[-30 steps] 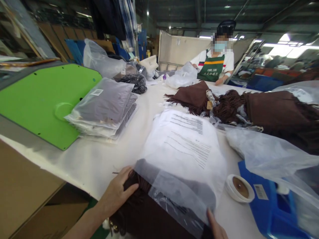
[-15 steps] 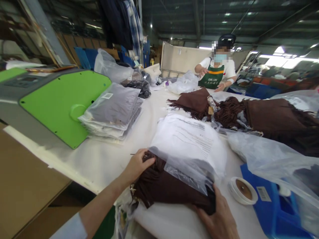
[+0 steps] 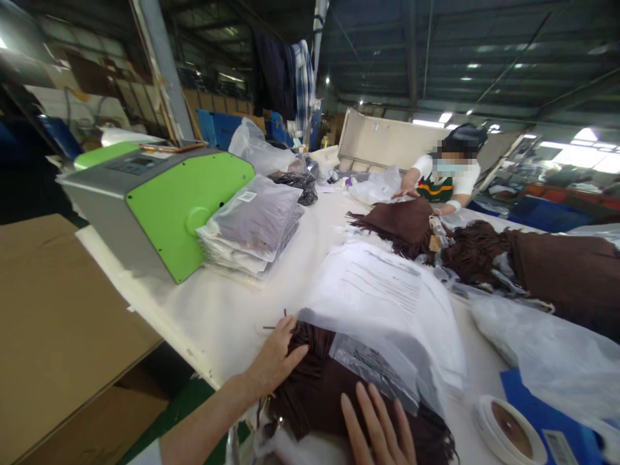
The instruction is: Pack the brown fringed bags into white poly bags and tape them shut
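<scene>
A folded dark brown fringed scarf (image 3: 329, 378) lies on the near part of the table, its fringe bunched at the left end. My left hand (image 3: 274, 361) is closed around that end, thumb on top and fingers along the far edge. Flat on the scarf's near side rests my right hand (image 3: 378, 429), fingers spread and gripping nothing. A clear plastic piece (image 3: 372, 365) covers part of the scarf's far side. Just beyond lies a white plastic bag (image 3: 382, 284) with printed text.
A green and grey machine (image 3: 194, 213) stands left, beside stacked bagged garments (image 3: 256, 219). More brown scarves (image 3: 562, 271) lie right, near a tape roll (image 3: 488, 426) and a blue dispenser (image 3: 576, 420). A co-worker (image 3: 445, 177) leans over the far side. A cardboard box (image 3: 62, 336) sits lower left.
My right hand has let go of the scarf's right end and moved left onto its top, fingers now spread. The co-worker bends lower over a brown scarf. The view has shifted.
</scene>
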Available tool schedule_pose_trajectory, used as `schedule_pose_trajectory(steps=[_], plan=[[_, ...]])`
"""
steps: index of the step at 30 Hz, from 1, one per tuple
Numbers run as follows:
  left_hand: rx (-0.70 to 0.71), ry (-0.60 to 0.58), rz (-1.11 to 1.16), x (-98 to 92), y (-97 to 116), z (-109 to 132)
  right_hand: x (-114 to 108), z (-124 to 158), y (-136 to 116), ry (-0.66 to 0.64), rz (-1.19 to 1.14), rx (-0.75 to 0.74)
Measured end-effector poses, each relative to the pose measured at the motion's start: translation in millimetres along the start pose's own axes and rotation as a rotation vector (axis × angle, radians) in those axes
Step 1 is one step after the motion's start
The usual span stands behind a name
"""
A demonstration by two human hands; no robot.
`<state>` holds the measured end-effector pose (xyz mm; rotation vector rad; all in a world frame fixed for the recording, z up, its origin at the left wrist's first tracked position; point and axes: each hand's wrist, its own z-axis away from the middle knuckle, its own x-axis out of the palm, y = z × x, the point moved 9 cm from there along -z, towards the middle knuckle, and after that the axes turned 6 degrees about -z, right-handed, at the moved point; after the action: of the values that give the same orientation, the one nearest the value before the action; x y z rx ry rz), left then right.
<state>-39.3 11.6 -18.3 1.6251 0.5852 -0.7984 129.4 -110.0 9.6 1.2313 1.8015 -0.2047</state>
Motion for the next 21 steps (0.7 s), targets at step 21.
schedule_pose_trajectory(steps=[21], plan=[[0.181, -0.119, -0.026, -38.9, 28, -16, 16, -41, 68, 0.041, -0.223, 0.311]])
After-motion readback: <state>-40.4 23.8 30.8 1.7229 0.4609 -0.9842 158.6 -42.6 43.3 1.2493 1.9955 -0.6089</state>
